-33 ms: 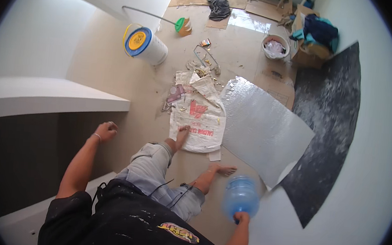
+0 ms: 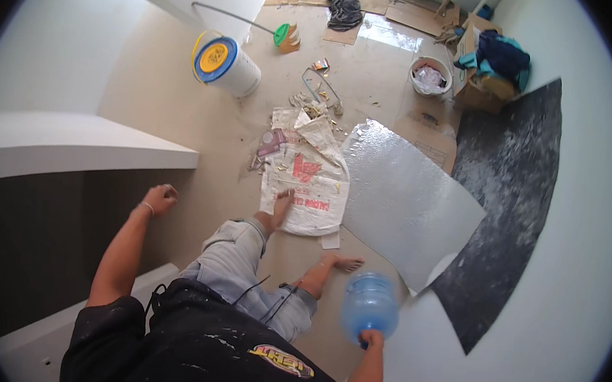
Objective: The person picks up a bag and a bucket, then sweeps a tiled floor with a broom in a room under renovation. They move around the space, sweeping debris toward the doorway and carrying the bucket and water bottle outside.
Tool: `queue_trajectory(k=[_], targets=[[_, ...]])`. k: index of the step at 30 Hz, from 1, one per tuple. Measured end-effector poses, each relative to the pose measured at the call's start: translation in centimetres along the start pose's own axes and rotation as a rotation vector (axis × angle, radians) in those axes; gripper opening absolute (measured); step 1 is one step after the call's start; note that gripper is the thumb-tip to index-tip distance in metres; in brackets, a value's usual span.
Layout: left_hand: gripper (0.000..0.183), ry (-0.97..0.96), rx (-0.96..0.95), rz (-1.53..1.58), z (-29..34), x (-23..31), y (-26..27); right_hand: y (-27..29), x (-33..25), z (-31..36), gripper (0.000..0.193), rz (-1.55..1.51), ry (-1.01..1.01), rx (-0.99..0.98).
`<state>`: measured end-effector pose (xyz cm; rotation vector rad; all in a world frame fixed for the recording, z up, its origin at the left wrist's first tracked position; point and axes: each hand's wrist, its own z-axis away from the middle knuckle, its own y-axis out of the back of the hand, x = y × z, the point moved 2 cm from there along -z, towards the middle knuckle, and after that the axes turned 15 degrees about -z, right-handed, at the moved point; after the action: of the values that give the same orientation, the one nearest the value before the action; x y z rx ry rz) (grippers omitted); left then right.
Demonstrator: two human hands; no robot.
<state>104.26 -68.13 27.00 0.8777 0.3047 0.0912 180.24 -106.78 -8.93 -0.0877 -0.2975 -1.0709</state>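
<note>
- A smooth beige floor point(image 2: 217, 129) is stretching ahead of the person, leaving bare room between a thick white ledge point(image 2: 84, 146) on the left and a flat white woven sack with red print point(image 2: 307, 216).
- A long blackish sheet with whitish smears point(image 2: 510, 187) is lying along the right side, partly disappearing under a shiny silver-grey sheet point(image 2: 414, 200).
- A translucent blue ribbed plastic bottle point(image 2: 370, 302) is hanging at the person's right side, near the bare right foot point(image 2: 348, 264) and, as seen from above, just beside the silver-grey sheet's nearest corner. Its long axis is running fore and aft, the base pointing ahead and the neck pointing back toward the person. Whether it is touching the floor is hard to tell.
- The right hand point(image 2: 372, 337) is closing around the bottle's neck, hiding most of it.
- The left hand point(image 2: 159, 200) is curling its fingers inward near the ledge; its palm is staying hidden, so whether it is holding anything cannot be told.
</note>
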Motion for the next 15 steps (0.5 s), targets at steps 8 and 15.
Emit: queue_trajectory(k=[8,15], targets=[[0.032,0.195,0.163,0.27,-16.6,-13.9,5.7,-0.1,-11.9,35.7,0.011,-0.225,0.558,0.117],[0.036,0.125,0.235,0.563,-29.4,-16.4,15.1,-0.4,-26.1,45.7,0.016,0.176,0.294,0.14]])
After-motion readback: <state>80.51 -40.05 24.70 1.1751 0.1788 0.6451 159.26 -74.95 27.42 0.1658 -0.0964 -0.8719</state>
